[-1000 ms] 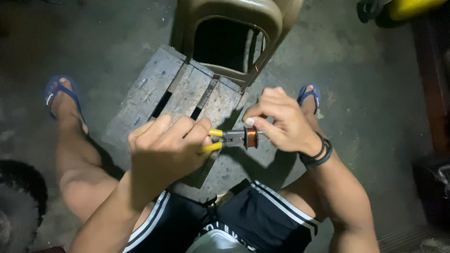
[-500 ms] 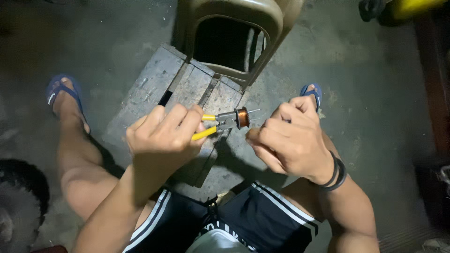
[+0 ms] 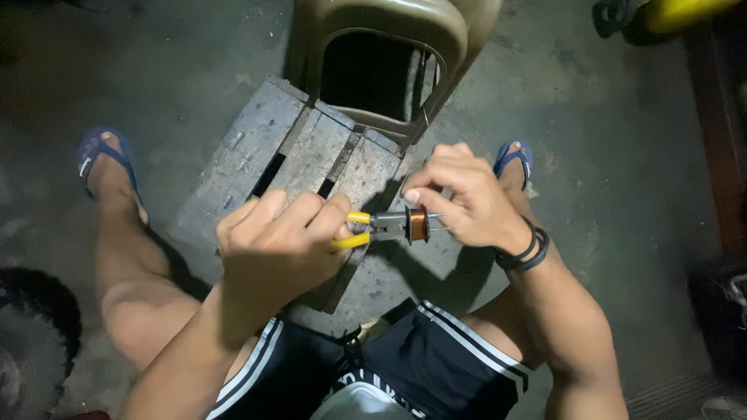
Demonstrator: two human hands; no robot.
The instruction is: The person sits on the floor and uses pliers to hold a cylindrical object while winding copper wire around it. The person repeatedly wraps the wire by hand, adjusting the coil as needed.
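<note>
My left hand (image 3: 276,245) is closed around the yellow handles of a pair of pliers (image 3: 372,228). The pliers' jaws clamp a small copper wire coil (image 3: 419,224) on a thin metal shaft. My right hand (image 3: 463,196) sits just right of the coil, fingers curled around the shaft end and touching the coil from above. Both hands hover over a worn wooden block (image 3: 303,167) between my knees.
A tan plastic chair (image 3: 389,47) stands just beyond the wooden block. My feet in blue flip-flops (image 3: 97,152) rest on the concrete floor at left and right. A yellow object (image 3: 677,14) lies top right; a dark round object (image 3: 31,342) is at lower left.
My right hand dropped away from the coil half a second ago and has now come back up onto it. The pliers and coil shifted slightly right.
</note>
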